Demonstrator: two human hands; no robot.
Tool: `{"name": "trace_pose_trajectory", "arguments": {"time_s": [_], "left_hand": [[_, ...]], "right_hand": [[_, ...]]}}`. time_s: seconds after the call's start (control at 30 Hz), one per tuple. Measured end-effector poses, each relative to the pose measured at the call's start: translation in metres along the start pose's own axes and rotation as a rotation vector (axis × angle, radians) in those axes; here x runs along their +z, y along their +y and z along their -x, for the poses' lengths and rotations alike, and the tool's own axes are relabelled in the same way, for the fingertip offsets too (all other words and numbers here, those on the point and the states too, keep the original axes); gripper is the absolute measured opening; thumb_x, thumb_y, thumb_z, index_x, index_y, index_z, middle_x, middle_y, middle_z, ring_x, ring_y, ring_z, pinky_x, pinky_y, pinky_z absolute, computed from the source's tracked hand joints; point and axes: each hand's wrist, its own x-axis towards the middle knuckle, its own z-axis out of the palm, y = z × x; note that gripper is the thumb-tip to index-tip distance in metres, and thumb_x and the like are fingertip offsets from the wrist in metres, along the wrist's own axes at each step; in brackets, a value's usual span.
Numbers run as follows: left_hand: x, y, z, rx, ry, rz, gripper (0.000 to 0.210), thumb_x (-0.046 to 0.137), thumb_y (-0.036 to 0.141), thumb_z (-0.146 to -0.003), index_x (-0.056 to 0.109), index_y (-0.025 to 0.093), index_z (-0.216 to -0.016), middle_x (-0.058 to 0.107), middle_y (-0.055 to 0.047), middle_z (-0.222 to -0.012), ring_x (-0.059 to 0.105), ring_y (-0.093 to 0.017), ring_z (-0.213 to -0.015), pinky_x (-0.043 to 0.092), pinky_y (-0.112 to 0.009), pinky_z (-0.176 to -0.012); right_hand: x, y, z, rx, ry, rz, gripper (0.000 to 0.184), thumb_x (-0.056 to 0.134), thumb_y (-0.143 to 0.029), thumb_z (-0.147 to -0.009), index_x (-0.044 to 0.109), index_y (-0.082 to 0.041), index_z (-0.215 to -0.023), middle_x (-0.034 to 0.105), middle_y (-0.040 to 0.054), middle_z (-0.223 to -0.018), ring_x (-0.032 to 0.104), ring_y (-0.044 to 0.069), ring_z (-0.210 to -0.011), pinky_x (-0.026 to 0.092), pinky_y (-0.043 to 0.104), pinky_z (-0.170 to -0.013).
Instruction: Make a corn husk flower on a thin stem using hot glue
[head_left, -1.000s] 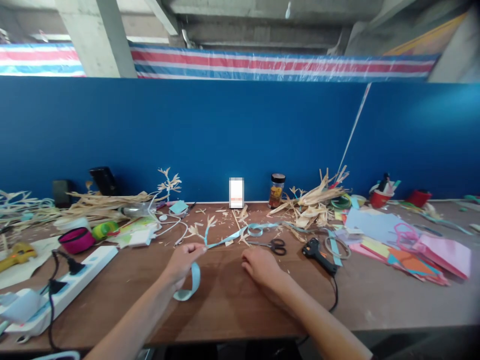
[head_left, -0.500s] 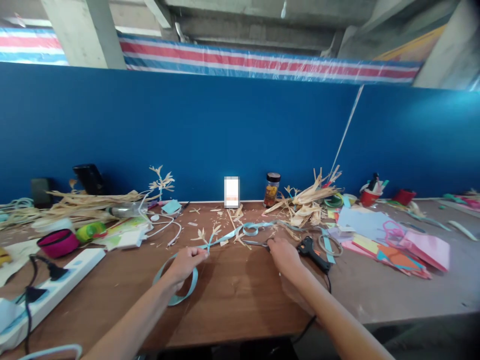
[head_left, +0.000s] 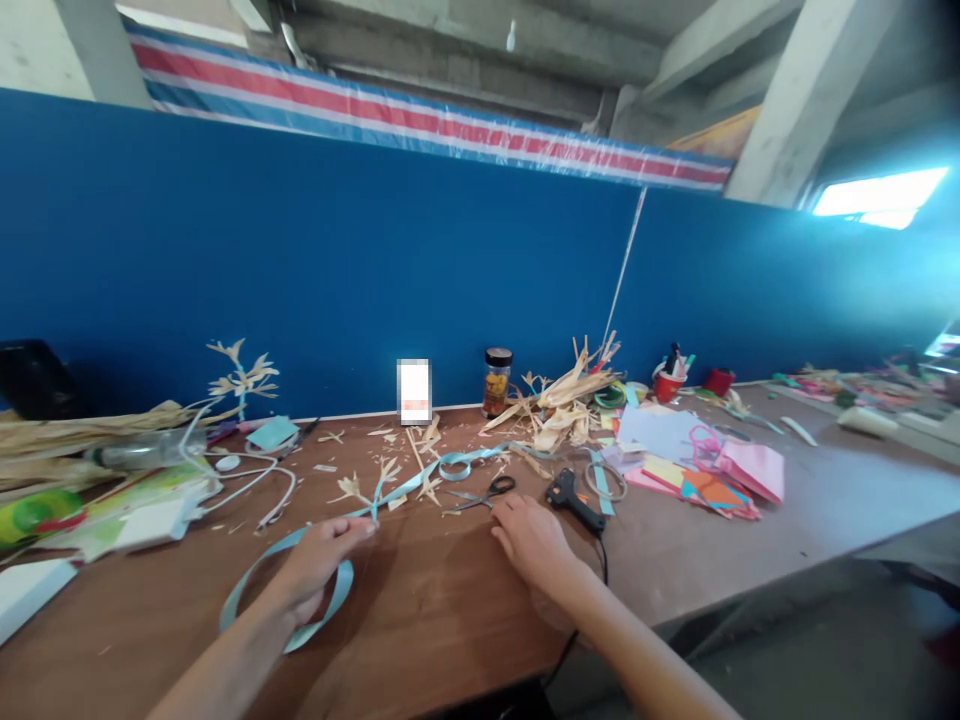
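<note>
My left hand [head_left: 319,562] pinches the stem of a small dried-husk flower [head_left: 375,487], its pale petals pointing up. Light blue ribbon [head_left: 343,585] loops round under that hand and stretches away from the flower towards the middle of the table. A pair of scissors [head_left: 474,499] with dark handles lies with its blades apart. Just below the handles my right hand [head_left: 534,540] rests low over the table, fingers loosely extended and apparently holding nothing. To its right is a black hot glue gun [head_left: 574,500] with its cord running off the front edge.
A taller husk-flower stem [head_left: 244,378] stands at the back left near white cables [head_left: 259,485]. Behind are a lidded jar [head_left: 497,383] and a pile of dried husks [head_left: 566,405]. Coloured paper [head_left: 660,440] and a pink bag [head_left: 752,470] lie right. A blue partition [head_left: 337,250] closes the back.
The view has turned to the right. My right hand has drawn back from the scissors, and their handles now show. My left hand still pinches the flower stem.
</note>
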Motion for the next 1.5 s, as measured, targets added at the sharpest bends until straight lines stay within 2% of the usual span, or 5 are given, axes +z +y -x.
{"name": "trace_pose_trajectory", "arguments": {"time_s": [0.27,0.5,0.9,1.2,1.5], "left_hand": [[0.045,0.009,0.017,0.027,-0.045,0.204,0.021,0.066,0.035,-0.059,0.065,0.015,-0.064,0.057,-0.001,-0.057,0.048,-0.012,-0.054,0.037,-0.023,-0.054],[0.067,0.008,0.029,-0.030,-0.257,0.472,0.025,0.065,0.036,-0.061,0.059,0.012,-0.060,0.053,0.000,-0.051,0.047,-0.010,-0.048,0.038,-0.024,-0.051],[0.061,0.012,0.023,0.051,-0.135,0.206,0.027,0.067,0.038,-0.054,0.060,0.012,-0.057,0.054,0.001,-0.053,0.046,-0.011,-0.053,0.035,-0.022,-0.054],[0.074,0.015,-0.001,0.021,-0.214,0.203,0.028,0.067,0.038,-0.055,0.062,0.010,-0.059,0.058,-0.002,-0.055,0.048,-0.012,-0.054,0.035,-0.023,-0.055],[0.071,0.006,-0.022,-0.006,-0.236,0.123,0.023,0.066,0.034,-0.058,0.061,0.012,-0.054,0.055,0.001,-0.050,0.044,-0.010,-0.050,0.031,-0.023,-0.053]], "right_hand": [[0.012,-0.041,0.006,-0.047,-0.021,-0.816,0.017,0.045,-0.029,-0.079,0.057,-0.020,-0.089,0.062,0.0018,-0.079,0.056,0.014,-0.072,0.040,0.023,-0.065],[0.029,-0.079,-0.006,0.113,-0.246,-1.417,0.026,0.053,-0.040,-0.072,0.054,-0.014,-0.072,0.061,0.0019,-0.067,0.053,0.010,-0.055,0.037,0.019,-0.046],[0.025,-0.066,-0.010,0.140,-0.106,-1.331,0.017,0.058,-0.031,-0.069,0.057,-0.015,-0.073,0.054,-0.0017,-0.060,0.047,0.008,-0.053,0.035,0.019,-0.048],[0.035,-0.046,-0.049,0.216,-0.218,-1.599,0.030,0.066,-0.040,-0.061,0.056,-0.014,-0.071,0.050,-0.0038,-0.057,0.039,0.004,-0.046,0.028,0.016,-0.041],[0.040,-0.027,-0.071,0.146,-0.340,-1.339,0.029,0.063,-0.040,-0.063,0.054,-0.013,-0.060,0.046,-0.0054,-0.047,0.035,0.004,-0.040,0.025,0.017,-0.038]]}}
